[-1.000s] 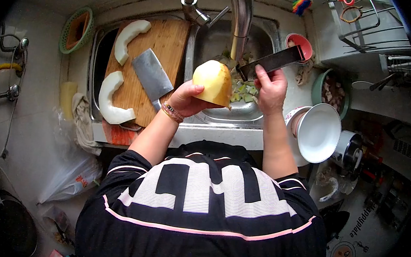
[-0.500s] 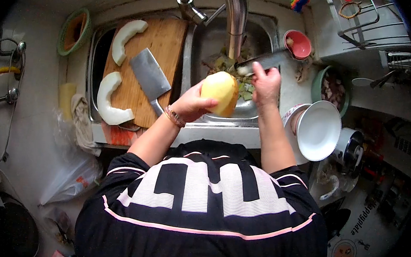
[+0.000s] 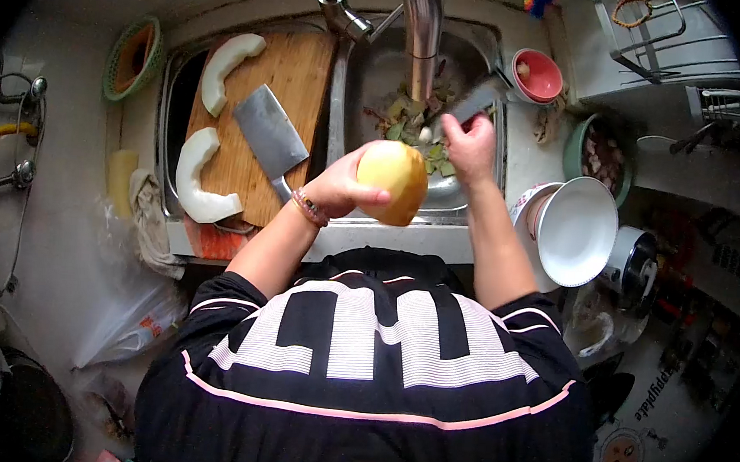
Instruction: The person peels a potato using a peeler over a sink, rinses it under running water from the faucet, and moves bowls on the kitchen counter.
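Note:
My left hand (image 3: 345, 184) is wrapped round a large potato (image 3: 390, 176) above the near edge of the sink (image 3: 369, 75). Most of its visible surface is peeled yellow, with a browner patch low on the right side. A little to the right, my right hand (image 3: 472, 148) is closed on a knife (image 3: 474, 103), whose grey blade is blurred by motion. The blade is apart from the potato. Beneath both hands, green and brown peelings (image 3: 409, 117) lie in the sink under the faucet (image 3: 422, 70).
Left of the sink basin, a wooden cutting board (image 3: 304, 74) bears a cleaver (image 3: 269, 132) and two white crescent-shaped melon pieces (image 3: 196, 178). At right stand a pink bowl (image 3: 539, 75), a green bowl holding chunks of food (image 3: 578, 147) and a white bowl (image 3: 574, 230). A green basket (image 3: 116, 59) is far left.
The potato has turned and dropped slightly in my left hand, showing more of its browner side. My right hand has shifted slightly down and left, and the knife is angled more upward.

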The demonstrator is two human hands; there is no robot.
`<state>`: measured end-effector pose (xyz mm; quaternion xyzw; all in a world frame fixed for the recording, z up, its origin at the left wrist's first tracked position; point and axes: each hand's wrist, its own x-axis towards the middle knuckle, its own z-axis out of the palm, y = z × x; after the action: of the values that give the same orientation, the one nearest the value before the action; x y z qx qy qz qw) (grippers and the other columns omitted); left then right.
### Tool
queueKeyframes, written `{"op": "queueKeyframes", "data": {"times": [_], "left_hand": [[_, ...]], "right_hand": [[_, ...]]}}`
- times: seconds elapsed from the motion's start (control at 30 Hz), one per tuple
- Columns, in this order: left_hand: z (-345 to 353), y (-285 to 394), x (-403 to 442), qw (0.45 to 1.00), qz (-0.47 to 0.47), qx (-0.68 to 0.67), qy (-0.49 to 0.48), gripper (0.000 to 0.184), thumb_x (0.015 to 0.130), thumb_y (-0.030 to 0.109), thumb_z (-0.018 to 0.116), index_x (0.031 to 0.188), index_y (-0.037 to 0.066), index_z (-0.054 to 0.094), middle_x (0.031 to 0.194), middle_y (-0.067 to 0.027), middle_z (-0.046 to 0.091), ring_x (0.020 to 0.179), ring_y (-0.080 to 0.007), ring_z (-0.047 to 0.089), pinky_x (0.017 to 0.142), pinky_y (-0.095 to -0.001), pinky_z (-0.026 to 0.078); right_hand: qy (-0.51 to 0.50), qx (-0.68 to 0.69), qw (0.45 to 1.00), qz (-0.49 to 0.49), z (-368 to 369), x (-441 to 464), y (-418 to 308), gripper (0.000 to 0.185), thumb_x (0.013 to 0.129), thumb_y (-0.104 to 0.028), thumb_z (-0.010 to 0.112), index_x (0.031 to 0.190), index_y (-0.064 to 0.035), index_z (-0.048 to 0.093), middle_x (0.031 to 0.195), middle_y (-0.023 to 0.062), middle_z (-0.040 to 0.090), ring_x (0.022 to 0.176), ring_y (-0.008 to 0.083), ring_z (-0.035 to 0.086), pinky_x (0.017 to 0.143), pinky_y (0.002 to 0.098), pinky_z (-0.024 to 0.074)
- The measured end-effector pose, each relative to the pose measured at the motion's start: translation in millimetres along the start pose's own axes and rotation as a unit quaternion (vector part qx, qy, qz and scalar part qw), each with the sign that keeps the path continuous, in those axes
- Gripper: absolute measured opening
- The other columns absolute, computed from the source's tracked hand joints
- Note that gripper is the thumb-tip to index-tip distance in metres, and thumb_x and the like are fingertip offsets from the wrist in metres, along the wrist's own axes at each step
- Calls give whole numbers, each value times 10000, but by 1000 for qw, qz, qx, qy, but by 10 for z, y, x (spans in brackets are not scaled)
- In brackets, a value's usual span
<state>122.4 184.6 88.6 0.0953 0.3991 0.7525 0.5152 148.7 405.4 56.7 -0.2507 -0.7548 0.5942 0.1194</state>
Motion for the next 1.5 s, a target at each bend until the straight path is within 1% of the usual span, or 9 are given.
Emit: {"op": "queueKeyframes", "data": {"times": [0.17,0.3,0.67,0.77,1.0,1.1,1.17,1.33,1.5], "left_hand": [[-12,38,16,997,1,-75,28,766,634,154,816,1279,39,418,1198,-89,531,1111,-212,520,980,-358,400],[-100,158,23,990,-7,-144,-12,743,676,164,784,1296,31,398,1213,-108,528,1118,-231,522,984,-368,401],[-46,158,97,997,4,-78,-23,767,668,181,803,1300,21,398,1210,-98,535,1107,-212,536,963,-341,417],[-55,125,106,996,4,-81,-20,751,680,184,795,1297,21,400,1201,-98,541,1102,-219,541,958,-350,424],[-108,-18,98,963,-46,-261,39,608,820,311,664,1306,73,389,1225,-116,515,1122,-274,529,940,-493,441],[-69,-48,171,966,-34,-239,90,536,878,352,578,1308,84,403,1225,-114,528,1110,-274,538,940,-492,442],[-39,-90,222,969,-22,-214,123,501,902,366,536,1300,84,421,1215,-112,541,1089,-269,552,934,-484,450],[39,-84,214,974,-14,-168,148,478,901,366,535,1284,99,435,1172,-92,562,1038,-248,578,897,-458,480],[5,-43,155,983,-23,-150,105,498,876,342,576,1284,98,426,1159,-91,556,1038,-247,578,876,-467,491]], "right_hand": [[-23,289,948,128,-259,65,-142,94,834,-99,648,813,-91,556,699,-33,575,490,30,454,423,166,348],[-45,177,983,14,-171,2,-264,107,825,-80,655,906,-54,590,765,-6,627,559,51,516,491,191,416],[-46,120,991,-37,37,-285,-469,124,826,-94,661,902,-26,590,764,22,637,590,77,555,535,230,450],[33,-29,968,-247,38,-157,-154,138,835,-108,670,921,-32,593,786,15,627,605,62,547,536,204,435],[-23,319,946,49,-101,-282,-451,150,837,-106,664,947,-49,579,782,-5,606,570,58,506,516,191,413],[-140,265,952,55,-65,-451,-502,180,833,-92,667,982,-30,586,859,14,635,688,71,565,614,215,467],[-176,267,946,58,9,-585,-613,278,837,-64,648,1087,10,550,1034,73,628,933,135,597,841,277,472],[-184,207,961,-13,96,-609,-563,255,847,-51,625,1079,19,545,1019,85,630,909,132,603,825,272,478],[-171,232,956,62,74,-582,-544,229,852,-68,628,1052,10,549,984,82,637,872,128,606,805,269,481]]}}
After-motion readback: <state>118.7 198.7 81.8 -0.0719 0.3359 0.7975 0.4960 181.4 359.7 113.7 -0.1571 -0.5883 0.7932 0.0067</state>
